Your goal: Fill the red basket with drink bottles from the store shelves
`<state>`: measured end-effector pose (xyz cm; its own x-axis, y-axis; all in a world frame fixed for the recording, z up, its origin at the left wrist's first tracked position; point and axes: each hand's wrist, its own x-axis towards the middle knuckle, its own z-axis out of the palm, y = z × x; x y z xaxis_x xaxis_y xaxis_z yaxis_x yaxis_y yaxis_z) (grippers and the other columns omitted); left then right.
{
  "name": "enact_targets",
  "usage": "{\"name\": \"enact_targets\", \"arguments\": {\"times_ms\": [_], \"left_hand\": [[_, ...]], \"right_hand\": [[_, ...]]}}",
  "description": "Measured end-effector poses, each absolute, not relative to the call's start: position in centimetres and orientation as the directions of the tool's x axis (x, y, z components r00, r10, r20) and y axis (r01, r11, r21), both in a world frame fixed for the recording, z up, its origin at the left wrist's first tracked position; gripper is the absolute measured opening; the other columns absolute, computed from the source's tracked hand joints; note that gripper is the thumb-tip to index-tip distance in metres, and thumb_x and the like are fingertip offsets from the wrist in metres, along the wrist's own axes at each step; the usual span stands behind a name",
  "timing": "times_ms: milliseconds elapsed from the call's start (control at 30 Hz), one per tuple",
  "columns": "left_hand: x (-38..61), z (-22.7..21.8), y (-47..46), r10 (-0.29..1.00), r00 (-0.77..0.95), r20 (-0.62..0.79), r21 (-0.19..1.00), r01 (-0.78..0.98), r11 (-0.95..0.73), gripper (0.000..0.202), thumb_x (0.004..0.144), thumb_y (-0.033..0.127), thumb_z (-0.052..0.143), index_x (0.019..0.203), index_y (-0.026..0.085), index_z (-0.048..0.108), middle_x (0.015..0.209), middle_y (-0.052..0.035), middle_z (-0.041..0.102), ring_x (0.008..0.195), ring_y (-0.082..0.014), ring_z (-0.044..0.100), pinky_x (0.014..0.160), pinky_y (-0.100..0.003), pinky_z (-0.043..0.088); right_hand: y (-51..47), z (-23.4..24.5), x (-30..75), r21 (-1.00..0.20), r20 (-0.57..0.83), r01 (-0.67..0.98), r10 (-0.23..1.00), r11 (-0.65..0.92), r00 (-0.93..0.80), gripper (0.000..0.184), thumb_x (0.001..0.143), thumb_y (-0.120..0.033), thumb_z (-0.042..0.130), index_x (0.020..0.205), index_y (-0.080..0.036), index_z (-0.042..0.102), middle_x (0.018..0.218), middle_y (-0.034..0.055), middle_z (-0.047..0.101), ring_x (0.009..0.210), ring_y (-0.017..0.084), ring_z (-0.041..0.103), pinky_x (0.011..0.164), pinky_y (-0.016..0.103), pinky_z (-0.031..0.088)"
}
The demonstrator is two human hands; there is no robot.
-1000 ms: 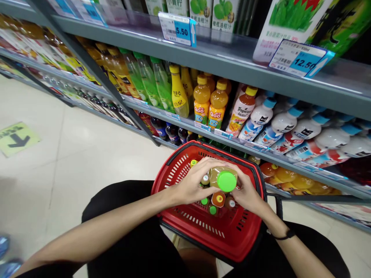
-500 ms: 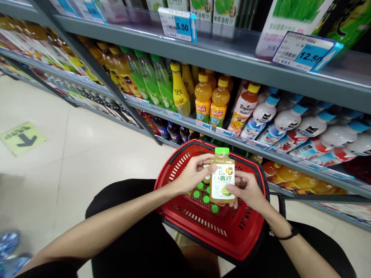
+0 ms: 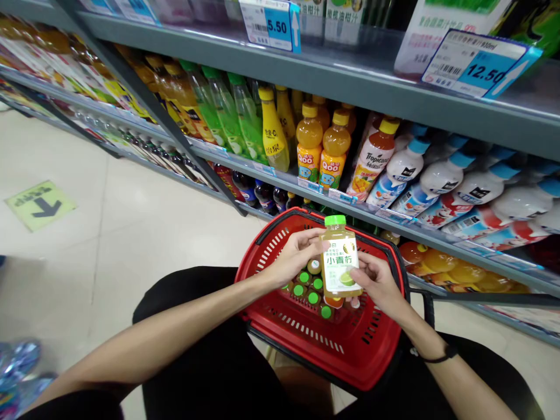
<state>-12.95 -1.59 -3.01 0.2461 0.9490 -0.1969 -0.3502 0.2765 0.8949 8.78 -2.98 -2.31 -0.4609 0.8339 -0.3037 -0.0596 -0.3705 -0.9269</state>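
Note:
Both my hands hold a small yellow juice bottle (image 3: 340, 259) with a green cap and a white label, upright above a red shopping basket (image 3: 350, 356) on my lap. My left hand (image 3: 292, 258) grips the bottle's left side, fingers curled round it. My right hand (image 3: 376, 279) closes on its right lower side. Several small bottles with green caps (image 3: 308, 289) stand inside the basket beneath the held one.
A grey shelf unit (image 3: 350, 76) runs across the front, with orange Qoo bottles (image 3: 308, 143), a Tropicana bottle (image 3: 371, 160), green bottles (image 3: 227, 116) and white blue-capped bottles (image 3: 437, 178). Price tags read 5.50 (image 3: 273, 23) and 12.50 (image 3: 476, 61). A floor arrow sticker (image 3: 41, 204) lies at left.
The bottle, first tipped with its cap toward me in the basket, has been turned upright and lifted above the basket so its label faces me. Both hands stayed on it.

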Motion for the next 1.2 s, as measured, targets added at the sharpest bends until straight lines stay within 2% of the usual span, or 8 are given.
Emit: {"name": "enact_targets", "arguments": {"times_ms": [233, 367, 533, 700, 833, 967, 1067, 1200], "left_hand": [[-12.7, -2.2, -1.3, 0.925, 0.227, -0.304, 0.804, -0.460, 0.377, 0.048, 0.084, 0.048, 0.078, 0.118, 0.013, 0.075, 0.106, -0.0095, 0.081, 0.095, -0.0233, 0.074, 0.075, -0.027, 0.055], [-12.0, -2.4, -1.6, 0.869, 0.167, -0.465, 0.691, -0.546, 0.474, 0.042, 0.092, 0.051, 0.073, 0.111, 0.013, 0.072, 0.102, -0.0093, 0.080, 0.090, -0.0210, 0.074, 0.077, -0.029, 0.058], [-11.7, -3.5, -2.2, 0.804, 0.272, -0.530, 0.556, -0.604, 0.571, 0.040, 0.096, 0.048, 0.071, 0.115, 0.014, 0.069, 0.106, -0.0092, 0.080, 0.090, -0.0198, 0.075, 0.081, -0.029, 0.061], [-12.3, -5.2, -1.3, 0.825, 0.266, -0.499, 0.644, -0.523, 0.559, 0.050, 0.092, 0.055, 0.074, 0.119, 0.013, 0.071, 0.108, -0.0133, 0.080, 0.093, -0.0219, 0.075, 0.085, -0.034, 0.061], [-13.2, -5.9, 0.1, 0.905, 0.151, -0.397, 0.841, -0.336, 0.425, 0.059, 0.074, 0.048, 0.089, 0.117, 0.012, 0.072, 0.114, -0.0134, 0.080, 0.099, -0.0227, 0.074, 0.091, -0.035, 0.058], [-14.0, -6.3, 1.0, 0.949, 0.231, -0.215, 0.970, 0.165, 0.180, 0.061, 0.064, 0.033, 0.091, 0.120, 0.016, 0.071, 0.110, -0.0079, 0.079, 0.096, -0.0230, 0.074, 0.089, -0.035, 0.057], [-13.9, -7.3, 0.5, 0.864, 0.488, -0.121, 0.834, 0.522, -0.178, 0.048, 0.065, 0.033, 0.089, 0.109, 0.020, 0.076, 0.106, -0.0048, 0.078, 0.095, -0.0248, 0.074, 0.087, -0.034, 0.056], [-11.7, -10.0, -2.8, 0.627, 0.728, -0.276, 0.579, 0.647, -0.496, 0.039, 0.078, 0.041, 0.083, 0.110, 0.020, 0.077, 0.111, -0.0067, 0.078, 0.092, -0.0271, 0.075, 0.082, -0.035, 0.056]], "right_hand": [[-3.6, -2.7, 9.5, -0.975, -0.172, -0.034, 0.836, -0.222, -0.521, 0.051, 0.085, -0.044, 0.086, 0.128, -0.024, 0.069, 0.107, 0.0082, 0.080, 0.081, 0.021, 0.076, 0.063, 0.028, 0.061], [-4.2, -2.2, 8.8, -0.962, -0.193, -0.062, 0.820, -0.267, -0.539, 0.066, 0.085, -0.042, 0.087, 0.142, -0.023, 0.061, 0.086, 0.0024, 0.078, 0.063, 0.016, 0.071, 0.057, 0.027, 0.058], [-3.9, -1.3, 7.8, -0.918, -0.291, -0.079, 0.797, -0.389, -0.529, 0.049, 0.099, -0.055, 0.068, 0.127, -0.016, 0.069, 0.067, 0.0013, 0.072, 0.049, 0.015, 0.066, 0.046, 0.024, 0.053], [-2.8, -1.8, 8.7, -0.928, -0.307, -0.019, 0.792, -0.373, -0.527, 0.046, 0.099, -0.055, 0.066, 0.121, -0.015, 0.071, 0.073, 0.0037, 0.074, 0.052, 0.015, 0.068, 0.050, 0.025, 0.055], [-1.7, -3.4, 10.0, -0.947, -0.293, 0.266, 0.831, -0.182, -0.472, 0.038, 0.099, -0.035, 0.062, 0.131, -0.016, 0.068, 0.087, 0.0053, 0.078, 0.066, 0.018, 0.074, 0.055, 0.027, 0.056], [-0.7, -4.2, 11.4, -0.689, -0.104, 0.706, 0.941, 0.164, -0.321, 0.032, 0.091, -0.011, 0.054, 0.114, -0.017, 0.076, 0.098, 0.0068, 0.082, 0.080, 0.020, 0.076, 0.078, 0.031, 0.057], [0.0, -3.6, 12.3, -0.564, -0.063, 0.799, 0.954, 0.207, -0.292, 0.031, 0.096, -0.012, 0.048, 0.104, -0.016, 0.077, 0.093, 0.0072, 0.083, 0.079, 0.020, 0.076, 0.079, 0.030, 0.053], [0.5, -2.4, 12.9, -0.424, -0.073, 0.874, 0.954, 0.236, -0.292, 0.031, 0.098, -0.012, 0.047, 0.110, -0.015, 0.076, 0.100, 0.0096, 0.083, 0.090, 0.025, 0.078, 0.084, 0.032, 0.051]]}}
